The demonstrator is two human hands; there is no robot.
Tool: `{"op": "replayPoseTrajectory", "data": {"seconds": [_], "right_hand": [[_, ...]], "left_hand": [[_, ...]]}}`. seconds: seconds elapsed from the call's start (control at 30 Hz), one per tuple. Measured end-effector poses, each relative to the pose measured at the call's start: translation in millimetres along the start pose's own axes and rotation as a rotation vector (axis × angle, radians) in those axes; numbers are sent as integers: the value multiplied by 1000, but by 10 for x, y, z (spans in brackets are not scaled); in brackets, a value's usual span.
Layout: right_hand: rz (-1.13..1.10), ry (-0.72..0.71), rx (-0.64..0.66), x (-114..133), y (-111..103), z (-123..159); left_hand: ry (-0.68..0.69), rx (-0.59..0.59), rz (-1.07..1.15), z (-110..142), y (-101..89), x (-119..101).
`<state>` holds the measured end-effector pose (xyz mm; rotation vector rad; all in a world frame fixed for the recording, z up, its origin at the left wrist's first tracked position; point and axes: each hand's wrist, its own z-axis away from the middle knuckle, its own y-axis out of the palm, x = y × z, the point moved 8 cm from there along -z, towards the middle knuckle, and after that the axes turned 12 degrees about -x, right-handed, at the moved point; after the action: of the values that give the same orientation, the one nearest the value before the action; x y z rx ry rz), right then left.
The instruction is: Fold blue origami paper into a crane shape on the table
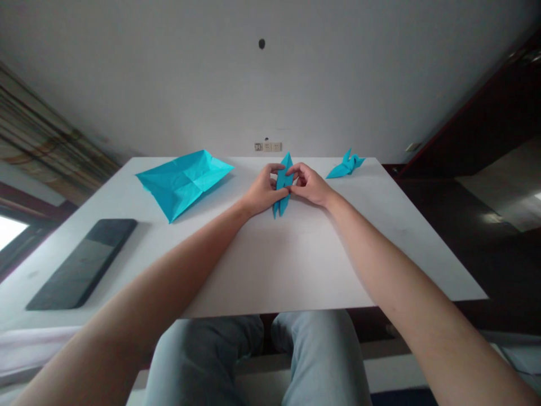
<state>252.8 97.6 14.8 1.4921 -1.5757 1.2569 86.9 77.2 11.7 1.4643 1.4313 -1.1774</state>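
Observation:
A narrow blue folded paper stands out between both hands above the white table, one point facing the wall and two slim points facing me. My left hand grips its left edge, thumb across the front and fingers behind and above. From the other side my right hand pinches the right edge with thumb and fingertips. Whether the paper's lower tips touch the tabletop I cannot tell. To the right lies a finished-looking blue paper crane. On the left rests a creased, opened blue paper sheet.
A dark phone-like slab lies at the left of the white table. Wall sockets sit just beyond the far edge. A curtain hangs at left; my knees are under the near edge.

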Motion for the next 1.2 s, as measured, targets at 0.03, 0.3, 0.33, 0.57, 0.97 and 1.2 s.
{"op": "replayPoseTrajectory", "data": {"seconds": [0.03, 0.3, 0.33, 0.57, 0.97, 1.2], "right_hand": [[11, -3, -5, 0, 4, -1], [41, -7, -18, 37, -33, -1], [29, -7, -24, 33, -43, -7], [-198, 72, -128, -72, -93, -52], [-351, 195, -127, -109, -110, -19], [-274, 160, 10, 44, -11, 20]], "left_hand": [[-2, -8, -5, -6, -4, 6], [101, -137, -92, -102, -118, -48], [101, -143, -64, -113, -125, -34], [-18, -151, 174, -138, -122, 158], [-109, -56, 219, -157, -54, 114], [-81, -56, 203, -129, -47, 32]]}}
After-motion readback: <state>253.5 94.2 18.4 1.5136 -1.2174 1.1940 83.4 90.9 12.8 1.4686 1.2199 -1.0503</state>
